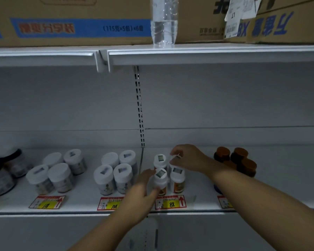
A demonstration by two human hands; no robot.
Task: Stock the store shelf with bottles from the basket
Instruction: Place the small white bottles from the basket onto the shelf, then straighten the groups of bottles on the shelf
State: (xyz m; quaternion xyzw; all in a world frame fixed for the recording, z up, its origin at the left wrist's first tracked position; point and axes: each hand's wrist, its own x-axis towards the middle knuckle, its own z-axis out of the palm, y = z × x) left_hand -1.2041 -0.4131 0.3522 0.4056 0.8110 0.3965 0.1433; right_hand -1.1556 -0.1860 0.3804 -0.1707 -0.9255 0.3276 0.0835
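On the white store shelf (83,205), above the "88" price tag (170,203), stand several small white bottles with orange labels. My left hand (143,189) grips the front-left bottle (160,180) from its left side. My right hand (187,158) reaches in from the right, its fingers closed on the cap of a rear-right bottle (177,171), which it mostly hides. Another white bottle (159,160) stands behind, at the back left. The basket is not in view.
Two groups of larger white-capped jars (116,171) (58,169) stand to the left, dark jars (2,171) at the far left, brown-capped bottles (237,160) to the right. Above, an upper shelf (207,51) carries cardboard boxes (71,22) and a clear water bottle (164,20).
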